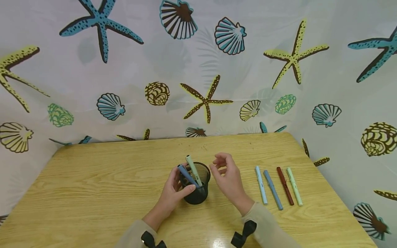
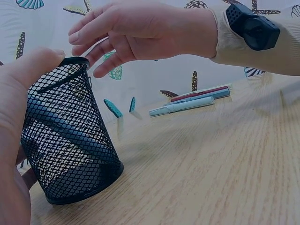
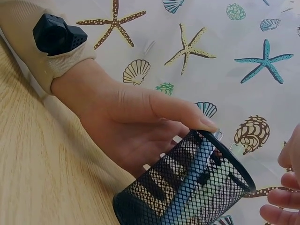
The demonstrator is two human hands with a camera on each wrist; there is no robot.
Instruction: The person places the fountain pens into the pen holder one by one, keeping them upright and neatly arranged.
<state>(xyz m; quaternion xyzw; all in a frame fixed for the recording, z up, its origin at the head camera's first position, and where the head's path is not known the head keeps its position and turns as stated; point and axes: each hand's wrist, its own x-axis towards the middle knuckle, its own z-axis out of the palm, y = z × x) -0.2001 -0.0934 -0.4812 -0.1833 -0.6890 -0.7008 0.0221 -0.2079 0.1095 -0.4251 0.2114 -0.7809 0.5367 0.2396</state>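
Left hand [image 1: 173,193] grips black mesh pen cup [image 1: 197,195], right hand [image 1: 228,177] loosely curled, empty, at its 3 o'clock; slackened grip could tip it, spilling 2 pens [image 1: 193,168].

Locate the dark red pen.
In the head view, the dark red pen lies on the right, between a blue pen and a pale green pen.

Wide room across the left of the yellow-brown wooden tabletop [image 1: 93,186]! At the round black mesh cup [image 1: 196,198], a slim blue pen [image 1: 187,174] and slim pale-green pen [image 1: 193,169] crowd the mouth, the left hand [image 1: 173,191] walls one side; right rear lies open.
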